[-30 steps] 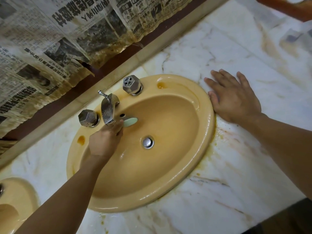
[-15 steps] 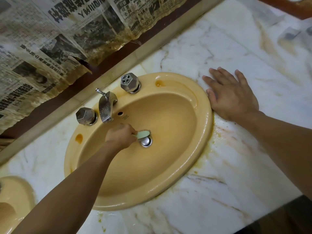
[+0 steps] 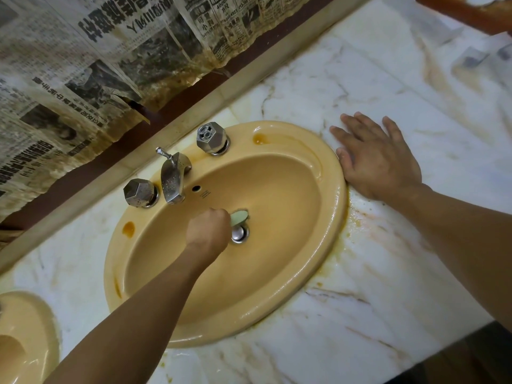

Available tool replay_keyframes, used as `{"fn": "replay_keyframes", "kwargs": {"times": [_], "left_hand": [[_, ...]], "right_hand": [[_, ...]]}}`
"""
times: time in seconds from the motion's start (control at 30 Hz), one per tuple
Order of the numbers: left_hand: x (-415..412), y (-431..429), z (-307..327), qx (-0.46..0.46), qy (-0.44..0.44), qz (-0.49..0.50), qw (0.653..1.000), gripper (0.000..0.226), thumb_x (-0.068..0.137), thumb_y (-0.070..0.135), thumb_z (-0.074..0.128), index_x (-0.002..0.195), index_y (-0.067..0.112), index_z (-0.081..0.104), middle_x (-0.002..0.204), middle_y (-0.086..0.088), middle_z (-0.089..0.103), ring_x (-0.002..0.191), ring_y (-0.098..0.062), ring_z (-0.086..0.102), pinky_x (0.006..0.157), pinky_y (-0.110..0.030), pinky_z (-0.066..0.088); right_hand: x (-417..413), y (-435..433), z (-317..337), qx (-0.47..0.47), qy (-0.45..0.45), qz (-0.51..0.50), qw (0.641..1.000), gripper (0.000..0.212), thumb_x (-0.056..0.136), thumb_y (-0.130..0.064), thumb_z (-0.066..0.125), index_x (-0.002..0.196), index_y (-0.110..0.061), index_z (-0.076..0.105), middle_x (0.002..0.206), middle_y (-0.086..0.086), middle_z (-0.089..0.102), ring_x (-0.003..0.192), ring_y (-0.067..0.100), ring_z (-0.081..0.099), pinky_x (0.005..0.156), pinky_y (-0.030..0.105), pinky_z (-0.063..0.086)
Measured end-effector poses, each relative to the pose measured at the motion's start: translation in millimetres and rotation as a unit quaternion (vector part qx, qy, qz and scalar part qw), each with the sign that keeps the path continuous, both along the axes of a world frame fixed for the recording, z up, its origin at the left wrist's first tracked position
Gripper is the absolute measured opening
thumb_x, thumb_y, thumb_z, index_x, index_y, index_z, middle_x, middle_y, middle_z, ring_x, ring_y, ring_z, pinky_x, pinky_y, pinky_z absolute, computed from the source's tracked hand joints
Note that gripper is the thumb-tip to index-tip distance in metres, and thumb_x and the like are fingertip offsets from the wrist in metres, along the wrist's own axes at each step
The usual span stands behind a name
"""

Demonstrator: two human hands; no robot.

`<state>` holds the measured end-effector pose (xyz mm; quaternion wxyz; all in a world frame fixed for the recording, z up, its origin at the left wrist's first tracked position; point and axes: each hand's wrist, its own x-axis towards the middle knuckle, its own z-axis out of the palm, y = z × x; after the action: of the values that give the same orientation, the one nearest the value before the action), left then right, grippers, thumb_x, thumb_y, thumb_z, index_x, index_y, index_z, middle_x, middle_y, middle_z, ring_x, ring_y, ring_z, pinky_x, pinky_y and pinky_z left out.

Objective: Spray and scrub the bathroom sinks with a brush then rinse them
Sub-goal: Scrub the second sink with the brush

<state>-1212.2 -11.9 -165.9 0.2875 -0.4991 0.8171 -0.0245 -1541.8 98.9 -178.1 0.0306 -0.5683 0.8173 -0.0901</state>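
1. The sink is set into the countertop; a second sink lies at the far left of the same countertop.
2. On the sink's back rim, the faucet stands between the left knob and the right knob.
3. The drain sits at the basin's bottom, in front of the faucet.
4. The left hand is inside the basin and grips the brush, whose head lies just behind the drain.
5. The right hand rests flat on the countertop, its thumb side touching the sink's right rim.
6. Newspaper hangs on the wall behind the countertop.
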Motion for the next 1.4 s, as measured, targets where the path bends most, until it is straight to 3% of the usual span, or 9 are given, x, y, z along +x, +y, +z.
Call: {"fn": "replay_keyframes", "kwargs": {"times": [0.17, 0.47, 0.67, 0.83, 1.0, 1.1, 1.17, 1.27, 1.4], "left_hand": [[3, -4, 10, 0.088, 0.006, 0.013, 0.996, 0.029, 0.092, 0.030, 0.062, 0.119, 0.031, 0.073, 0.106, -0.003, 0.065, 0.086, -0.023, 0.058, 0.066, -0.028, 0.041], [45, 9, 3, 0.127, -0.041, 0.038, 0.990, 0.030, 0.085, 0.038, 0.068, 0.113, 0.031, 0.073, 0.106, 0.004, 0.066, 0.093, -0.019, 0.067, 0.076, -0.031, 0.055], [116, 18, 11, 0.045, -0.020, 0.138, 0.989, 0.032, 0.091, 0.037, 0.058, 0.120, 0.034, 0.072, 0.102, 0.000, 0.064, 0.089, -0.023, 0.065, 0.065, -0.030, 0.047], [105, 42, 5, 0.234, 0.120, 0.139, 0.955, 0.026, 0.086, 0.043, 0.074, 0.110, 0.051, 0.076, 0.093, 0.010, 0.074, 0.091, -0.014, 0.062, 0.075, -0.030, 0.049], [111, 17, -6, 0.050, 0.053, 0.099, 0.992, 0.028, 0.093, 0.043, 0.058, 0.116, 0.040, 0.075, 0.092, 0.001, 0.065, 0.085, -0.024, 0.062, 0.064, -0.030, 0.042], [114, 4, -2, -0.035, 0.113, 0.117, 0.986, 0.030, 0.099, 0.046, 0.054, 0.123, 0.041, 0.071, 0.092, -0.001, 0.069, 0.084, -0.027, 0.066, 0.065, -0.031, 0.048], [102, 4, -8, -0.026, 0.138, 0.130, 0.982, 0.030, 0.101, 0.045, 0.055, 0.127, 0.041, 0.070, 0.094, -0.002, 0.070, 0.085, -0.027, 0.065, 0.065, -0.030, 0.043], [81, 10, -18, 0.020, 0.090, 0.038, 0.995, 0.033, 0.104, 0.046, 0.050, 0.133, 0.040, 0.064, 0.092, -0.002, 0.064, 0.083, -0.025, 0.060, 0.065, -0.031, 0.042], [86, -22, 1, -0.076, 0.067, -0.071, 0.992, 0.029, 0.104, 0.042, 0.048, 0.124, 0.033, 0.068, 0.080, 0.002, 0.061, 0.071, -0.028, 0.066, 0.059, -0.035, 0.056]], "right_hand": [[0, -1, 0, -0.002, -0.001, 0.000, 1.000, 0.058, 0.104, -0.047, 0.018, 0.157, -0.030, 0.035, 0.167, -0.006, 0.025, 0.156, 0.013, 0.015, 0.125, 0.050, 0.010], [0, 0, 2, -0.008, -0.005, 0.000, 1.000, 0.058, 0.104, -0.047, 0.019, 0.157, -0.030, 0.036, 0.167, -0.006, 0.026, 0.155, 0.013, 0.017, 0.126, 0.050, 0.011], [1, 0, 3, 0.003, -0.007, -0.002, 1.000, 0.055, 0.106, -0.045, 0.022, 0.158, -0.031, 0.033, 0.168, -0.007, 0.023, 0.156, 0.013, 0.014, 0.126, 0.048, 0.008], [0, -1, 2, 0.005, -0.004, 0.000, 1.000, 0.056, 0.106, -0.045, 0.020, 0.158, -0.031, 0.032, 0.168, -0.007, 0.022, 0.156, 0.012, 0.013, 0.126, 0.049, 0.008], [1, -1, 1, 0.004, -0.004, -0.002, 1.000, 0.055, 0.106, -0.045, 0.021, 0.158, -0.031, 0.031, 0.168, -0.007, 0.022, 0.156, 0.012, 0.012, 0.126, 0.049, 0.008], [0, 0, 0, 0.003, -0.004, -0.004, 1.000, 0.056, 0.106, -0.045, 0.020, 0.158, -0.031, 0.032, 0.168, -0.007, 0.022, 0.156, 0.012, 0.013, 0.126, 0.049, 0.008], [-1, -1, 0, 0.006, -0.004, -0.003, 1.000, 0.056, 0.105, -0.046, 0.019, 0.158, -0.031, 0.032, 0.168, -0.007, 0.022, 0.156, 0.012, 0.013, 0.126, 0.049, 0.008], [-1, -1, 1, 0.006, -0.006, -0.004, 1.000, 0.057, 0.104, -0.047, 0.018, 0.158, -0.032, 0.031, 0.168, -0.008, 0.021, 0.156, 0.012, 0.012, 0.126, 0.048, 0.007], [1, -1, 1, 0.001, -0.008, -0.003, 1.000, 0.058, 0.103, -0.047, 0.018, 0.158, -0.032, 0.032, 0.168, -0.008, 0.022, 0.156, 0.012, 0.013, 0.126, 0.049, 0.008]]}}
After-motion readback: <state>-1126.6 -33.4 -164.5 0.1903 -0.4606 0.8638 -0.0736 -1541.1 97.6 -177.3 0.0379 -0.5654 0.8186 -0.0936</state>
